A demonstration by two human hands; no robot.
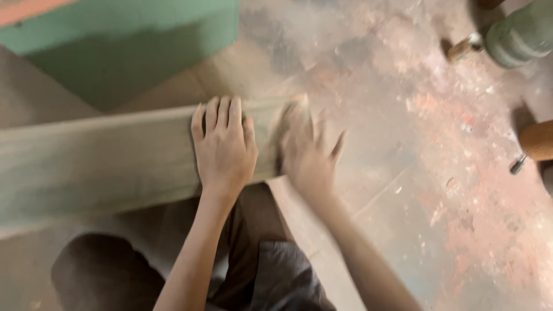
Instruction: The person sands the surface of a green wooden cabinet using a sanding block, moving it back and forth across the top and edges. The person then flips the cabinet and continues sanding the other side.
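A long wooden board (98,161) runs from the left edge to the middle of the head view. My left hand (223,147) lies flat on top of it near its right end, fingers together and pointing away from me. My right hand (308,150) is at the board's right end, fingers spread and blurred, touching the end of the wood. Neither hand is closed around the board.
A green painted block (127,40) stands at the back left. The dusty reddish floor (438,173) spreads to the right, strewn with chips. A green cylinder (518,34) and a wooden handle (536,141) lie at the right edge. My dark clothing (271,276) shows below.
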